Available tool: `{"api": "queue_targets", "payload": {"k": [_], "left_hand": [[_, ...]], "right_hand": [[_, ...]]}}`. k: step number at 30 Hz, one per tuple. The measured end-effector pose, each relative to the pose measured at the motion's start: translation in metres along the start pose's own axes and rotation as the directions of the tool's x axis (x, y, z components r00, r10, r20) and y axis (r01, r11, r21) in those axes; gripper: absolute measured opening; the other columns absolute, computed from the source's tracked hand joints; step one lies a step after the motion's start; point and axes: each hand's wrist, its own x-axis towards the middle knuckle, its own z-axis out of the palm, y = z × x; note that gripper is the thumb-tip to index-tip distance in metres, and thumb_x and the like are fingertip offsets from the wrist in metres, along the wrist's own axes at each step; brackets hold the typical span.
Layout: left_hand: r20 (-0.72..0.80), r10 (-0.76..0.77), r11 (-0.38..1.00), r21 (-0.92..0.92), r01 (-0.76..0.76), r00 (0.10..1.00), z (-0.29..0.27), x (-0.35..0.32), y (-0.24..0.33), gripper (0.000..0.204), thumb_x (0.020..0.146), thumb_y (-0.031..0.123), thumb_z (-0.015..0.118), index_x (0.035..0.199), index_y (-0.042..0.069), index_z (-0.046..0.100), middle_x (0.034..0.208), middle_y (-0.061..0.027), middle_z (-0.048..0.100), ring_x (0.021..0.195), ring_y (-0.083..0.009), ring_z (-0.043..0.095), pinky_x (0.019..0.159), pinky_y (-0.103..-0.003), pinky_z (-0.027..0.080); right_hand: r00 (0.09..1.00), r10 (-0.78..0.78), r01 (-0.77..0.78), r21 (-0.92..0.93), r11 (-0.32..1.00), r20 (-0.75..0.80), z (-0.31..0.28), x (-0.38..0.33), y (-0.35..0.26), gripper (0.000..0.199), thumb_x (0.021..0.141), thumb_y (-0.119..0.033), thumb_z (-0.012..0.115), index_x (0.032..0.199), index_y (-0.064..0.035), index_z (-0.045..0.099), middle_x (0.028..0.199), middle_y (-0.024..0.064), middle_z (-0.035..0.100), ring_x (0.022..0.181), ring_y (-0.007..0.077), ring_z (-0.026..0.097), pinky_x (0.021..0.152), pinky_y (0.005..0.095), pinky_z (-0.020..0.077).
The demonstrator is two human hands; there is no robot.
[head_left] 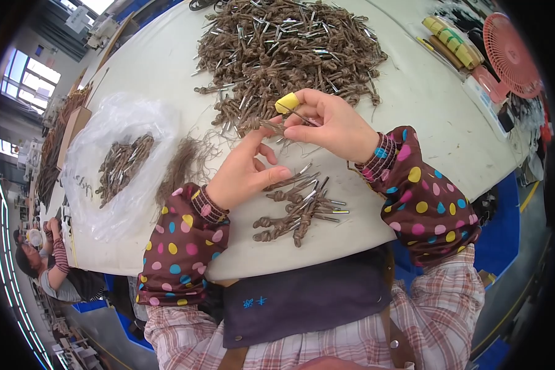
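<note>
Apparent step: working cord [277,127] with thin tool [304,118]. Right hand [338,126]: fingers clamped on tool. Left hand [239,174]: thumb apart, fingertips at cord. Next move likely needs steady cord.

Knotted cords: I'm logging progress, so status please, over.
Left hand touching a brown cord; right hand close beside, yellow band on one finger. Cord pile just beyond; nothing visibly blocking.

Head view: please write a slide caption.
Left hand and right hand at a brown cord before a heap of knotted cords.
</note>
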Motion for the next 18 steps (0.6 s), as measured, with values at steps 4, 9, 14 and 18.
{"api": "queue_targets", "payload": {"k": [4,9,14,18], "left_hand": [[0.085,0.055,0.997,-0.067,-0.05,0.995,0.01,0.015,-0.001,0.035,0.089,0.027,0.062,0.116,0.006,0.056,0.079,-0.0009,0.053,0.064,-0.0094,0.049,0.059,-0.025,0.044],[0.028,-0.01,0.996,0.091,0.008,1.0,-0.013,0.005,0.0,0.029,0.1,0.025,0.039,0.088,0.003,0.055,0.072,0.0024,0.048,0.064,-0.0053,0.045,0.059,-0.02,0.039],[-0.222,-0.035,0.916,0.384,0.12,0.974,-0.066,-0.032,-0.022,0.023,0.096,0.024,0.046,0.089,0.005,0.056,0.069,-0.0036,0.048,0.063,-0.0154,0.051,0.061,-0.029,0.044],[-0.281,0.254,0.55,0.829,0.101,0.925,-0.07,-0.044,-0.023,0.009,0.087,0.013,0.057,0.093,0.007,0.06,0.084,-0.0092,0.054,0.08,-0.027,0.055,0.071,-0.037,0.045]], "right_hand": [[1.0,-0.007,0.005,-0.064,0.998,-0.023,0.003,-0.002,-0.002,0.041,0.084,-0.007,0.065,0.121,0.0005,0.049,0.096,0.0049,0.064,0.087,0.0065,0.057,0.078,0.0212,0.0458],[0.996,0.021,-0.02,0.022,1.0,-0.082,-0.001,0.001,0.0,0.039,0.082,-0.008,0.067,0.117,-0.0011,0.052,0.095,0.0042,0.064,0.085,0.0057,0.057,0.076,0.0203,0.0455],[0.998,0.041,-0.045,-0.077,0.996,-0.05,-0.004,-0.004,-0.007,0.041,0.081,-0.01,0.069,0.117,0.0002,0.053,0.094,0.005,0.065,0.086,0.0072,0.058,0.08,0.0221,0.0457],[0.998,0.055,-0.049,-0.14,0.989,0.037,0.002,-0.009,-0.01,0.04,0.082,-0.01,0.068,0.117,0.0007,0.052,0.094,0.0056,0.066,0.087,0.0077,0.058,0.081,0.023,0.046]]}}
